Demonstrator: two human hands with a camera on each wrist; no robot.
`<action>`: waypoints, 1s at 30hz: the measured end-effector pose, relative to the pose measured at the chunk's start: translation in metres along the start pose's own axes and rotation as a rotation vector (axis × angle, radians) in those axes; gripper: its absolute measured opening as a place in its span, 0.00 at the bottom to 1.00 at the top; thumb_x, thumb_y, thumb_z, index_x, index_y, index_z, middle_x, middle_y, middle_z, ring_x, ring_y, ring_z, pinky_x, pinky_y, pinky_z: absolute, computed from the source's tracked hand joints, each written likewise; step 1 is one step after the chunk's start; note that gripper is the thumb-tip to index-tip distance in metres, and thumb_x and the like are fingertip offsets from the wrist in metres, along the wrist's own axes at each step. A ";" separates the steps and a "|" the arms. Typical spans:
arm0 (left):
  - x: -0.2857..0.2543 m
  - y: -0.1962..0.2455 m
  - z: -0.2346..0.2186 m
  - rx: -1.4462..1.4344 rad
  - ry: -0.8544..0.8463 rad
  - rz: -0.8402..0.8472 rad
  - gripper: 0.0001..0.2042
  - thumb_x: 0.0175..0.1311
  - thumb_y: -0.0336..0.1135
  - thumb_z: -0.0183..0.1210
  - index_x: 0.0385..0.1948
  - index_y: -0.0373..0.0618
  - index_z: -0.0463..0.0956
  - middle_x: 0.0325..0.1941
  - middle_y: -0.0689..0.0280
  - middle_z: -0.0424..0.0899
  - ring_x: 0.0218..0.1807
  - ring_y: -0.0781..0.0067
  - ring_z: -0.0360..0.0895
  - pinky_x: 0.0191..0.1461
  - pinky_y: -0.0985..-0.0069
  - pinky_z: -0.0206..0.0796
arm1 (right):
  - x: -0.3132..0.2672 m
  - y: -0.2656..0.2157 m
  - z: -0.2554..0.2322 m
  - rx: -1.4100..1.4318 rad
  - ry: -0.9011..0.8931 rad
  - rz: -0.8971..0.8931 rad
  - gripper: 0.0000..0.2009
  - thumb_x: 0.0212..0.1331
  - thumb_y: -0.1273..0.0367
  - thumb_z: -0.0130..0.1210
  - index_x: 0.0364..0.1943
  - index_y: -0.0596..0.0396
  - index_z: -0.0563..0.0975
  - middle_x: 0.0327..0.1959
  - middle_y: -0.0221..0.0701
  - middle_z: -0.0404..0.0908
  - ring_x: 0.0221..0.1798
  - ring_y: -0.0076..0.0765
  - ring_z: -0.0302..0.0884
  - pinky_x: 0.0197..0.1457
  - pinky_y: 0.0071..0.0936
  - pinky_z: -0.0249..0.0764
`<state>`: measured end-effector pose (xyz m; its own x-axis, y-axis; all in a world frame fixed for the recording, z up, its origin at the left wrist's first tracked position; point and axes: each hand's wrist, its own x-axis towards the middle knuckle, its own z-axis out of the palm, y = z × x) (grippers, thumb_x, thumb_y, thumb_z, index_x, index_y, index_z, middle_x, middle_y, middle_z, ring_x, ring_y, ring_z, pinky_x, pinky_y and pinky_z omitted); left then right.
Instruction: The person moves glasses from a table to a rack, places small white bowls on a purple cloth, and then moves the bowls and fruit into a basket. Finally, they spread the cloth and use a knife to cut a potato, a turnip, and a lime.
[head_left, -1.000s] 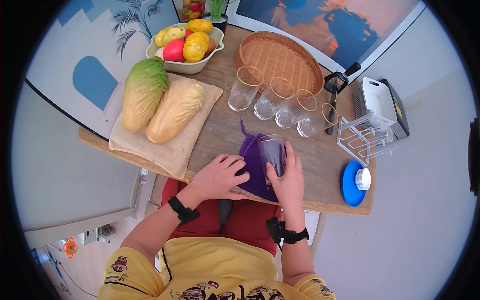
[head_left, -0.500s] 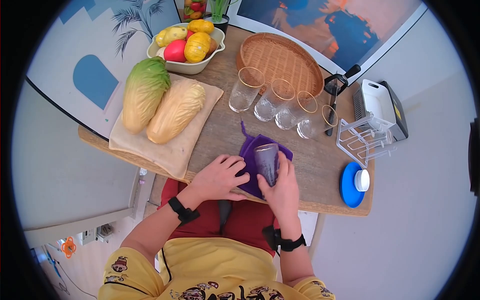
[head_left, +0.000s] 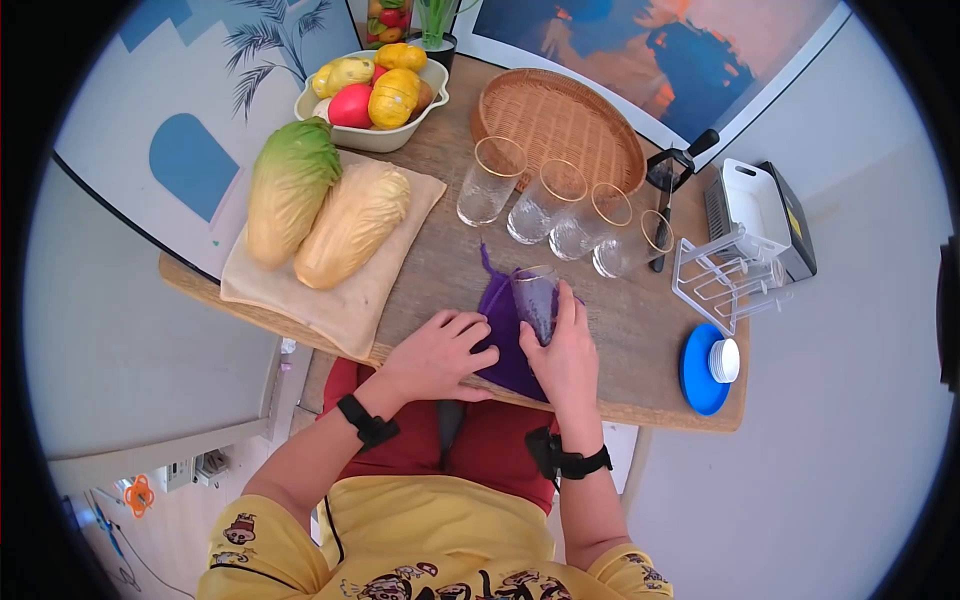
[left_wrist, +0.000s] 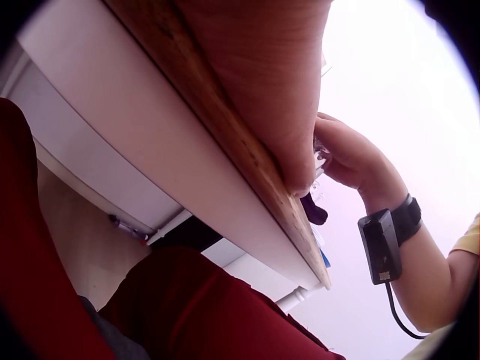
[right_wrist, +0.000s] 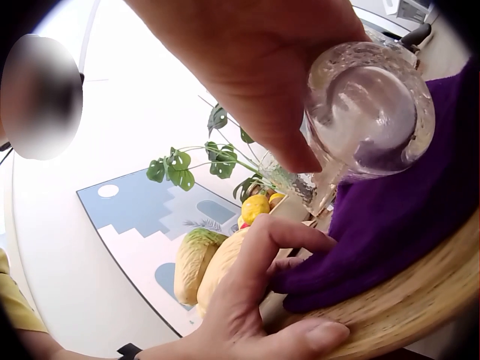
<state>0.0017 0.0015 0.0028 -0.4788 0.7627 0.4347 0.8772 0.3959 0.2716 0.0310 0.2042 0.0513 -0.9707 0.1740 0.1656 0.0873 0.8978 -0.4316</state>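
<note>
Near the table's front edge, a purple cloth bag (head_left: pixel 505 335) lies flat, its drawstring trailing toward the back. My right hand (head_left: pixel 565 365) grips a clear gold-rimmed glass (head_left: pixel 537 305) over the bag, fingers and thumb around its sides. In the right wrist view the base of that glass (right_wrist: pixel 371 112) faces the camera, just above the purple cloth (right_wrist: pixel 405 217). My left hand (head_left: pixel 435 355) rests at the bag's left side, its bent fingertips on the cloth's edge. The left wrist view shows my left hand (left_wrist: pixel 262 75) at the table edge.
Several glasses (head_left: pixel 485 195) stand in a row behind the bag, before a wicker tray (head_left: pixel 560 120). Two cabbages (head_left: pixel 350 225) lie on a cushion (head_left: pixel 345 320) at left, by a fruit bowl (head_left: pixel 375 138). A rack (head_left: pixel 710 285) and blue plate (head_left: pixel 698 390) are at right.
My right hand has shifted slightly left with the glass. The glass tilted over the bag and then straightened somewhat. My left hand has stayed in place.
</note>
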 end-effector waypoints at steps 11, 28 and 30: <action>0.001 -0.001 0.002 -0.012 0.002 0.006 0.27 0.52 0.60 0.68 0.44 0.49 0.77 0.52 0.58 0.76 0.62 0.55 0.72 0.63 0.59 0.66 | -0.042 -0.006 -0.014 0.083 -0.092 -0.099 0.39 0.52 0.64 0.67 0.70 0.56 0.64 0.61 0.48 0.74 0.55 0.60 0.80 0.52 0.47 0.81; -0.001 0.000 0.001 -0.009 -0.002 0.000 0.27 0.52 0.60 0.68 0.44 0.48 0.77 0.52 0.57 0.75 0.62 0.55 0.72 0.63 0.59 0.66 | -0.007 0.007 -0.002 -0.154 0.106 -0.139 0.35 0.58 0.62 0.65 0.70 0.55 0.64 0.61 0.47 0.73 0.59 0.55 0.76 0.56 0.44 0.78; 0.000 0.000 0.001 -0.009 -0.002 0.001 0.27 0.52 0.60 0.68 0.44 0.48 0.77 0.52 0.57 0.76 0.62 0.55 0.72 0.64 0.59 0.66 | -0.006 0.005 0.001 -0.158 0.107 -0.123 0.36 0.58 0.63 0.65 0.70 0.55 0.64 0.60 0.47 0.73 0.59 0.55 0.76 0.56 0.44 0.78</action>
<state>0.0017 0.0015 0.0017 -0.4782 0.7639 0.4334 0.8772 0.3910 0.2786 0.0375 0.2076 0.0474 -0.9477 0.0935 0.3052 0.0116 0.9656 -0.2597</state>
